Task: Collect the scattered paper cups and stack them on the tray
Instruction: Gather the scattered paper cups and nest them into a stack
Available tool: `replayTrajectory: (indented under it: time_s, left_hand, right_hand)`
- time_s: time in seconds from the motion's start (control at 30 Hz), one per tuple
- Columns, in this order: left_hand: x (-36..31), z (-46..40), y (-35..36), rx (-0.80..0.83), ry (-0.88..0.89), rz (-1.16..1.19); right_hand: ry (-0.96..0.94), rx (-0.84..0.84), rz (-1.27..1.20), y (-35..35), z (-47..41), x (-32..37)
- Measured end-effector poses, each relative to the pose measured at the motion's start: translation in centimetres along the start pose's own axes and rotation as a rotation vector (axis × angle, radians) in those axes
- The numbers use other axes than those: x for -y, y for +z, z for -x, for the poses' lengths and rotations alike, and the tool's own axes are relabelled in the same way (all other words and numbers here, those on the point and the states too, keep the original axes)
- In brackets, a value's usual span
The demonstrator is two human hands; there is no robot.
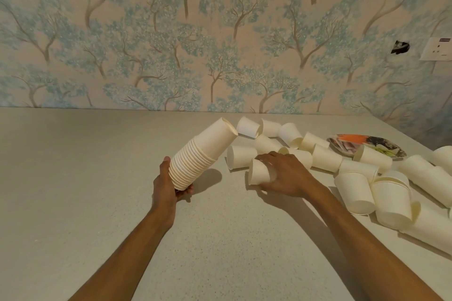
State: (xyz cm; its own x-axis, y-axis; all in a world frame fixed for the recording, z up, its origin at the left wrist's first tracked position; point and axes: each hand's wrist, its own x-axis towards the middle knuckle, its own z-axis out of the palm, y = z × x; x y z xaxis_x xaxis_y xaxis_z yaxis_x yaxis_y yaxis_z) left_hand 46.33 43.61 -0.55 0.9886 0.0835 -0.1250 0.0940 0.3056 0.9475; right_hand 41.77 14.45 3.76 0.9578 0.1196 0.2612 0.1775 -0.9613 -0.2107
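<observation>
Right fingers (265,162) curled round single cup (258,172), left hand (166,179) gripping tilted stack (198,161)

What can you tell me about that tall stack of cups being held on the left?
The stack of cups is a column of plain white paper cups nested together, rolled rims bunched at its lower end. It tilts up and to the right, held off the table. The left hand grips its lower end; nothing else touches it.

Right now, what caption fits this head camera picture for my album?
Left hand holds a cup stack while right hand grabs one cup.
</observation>
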Motion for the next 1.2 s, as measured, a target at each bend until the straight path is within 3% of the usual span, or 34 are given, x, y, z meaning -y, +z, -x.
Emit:
replayTrajectory:
  time_s: [0.07, 0.17, 0.3, 0.6, 0.87, 1.0, 1.2]
  left_hand:
    - [0.0, 0.0, 0.0, -0.003, -0.002, -0.015]
    - [0.1, 0.0, 0.2, 0.007, 0.025, -0.077]
    - [0.2, 0.3, 0.5, 0.005, 0.063, -0.149]
    - [0.4, 0.5, 0.7, 0.026, 0.065, -0.196]
    - [0.5, 2.3, 2.2, 0.141, -0.035, -0.042]
    - [0.4, 4.1, 4.1, 0.218, -0.14, 0.09]
    - [0.4, 5.9, 7.7, 0.319, -0.172, 0.145]
  right_hand:
    - [0.076, -0.005, -0.281, -1.6, 0.0, -0.1]
    - [0.096, -0.152, -0.626, -4.4, 0.1, 0.5]
    - [0.026, -0.237, -0.662, -6.4, -0.2, 2.5]
    - [-0.05, -0.159, -0.659, -4.1, -2.1, 7.5]
    - [0.214, -0.313, -1.27, -0.2, -0.6, 8.9]
    - [0.196, -0.222, -1.239, 0.5, 0.5, 8.8]
    - [0.189, -0.134, -0.99, 0.1, 2.8, 8.3]
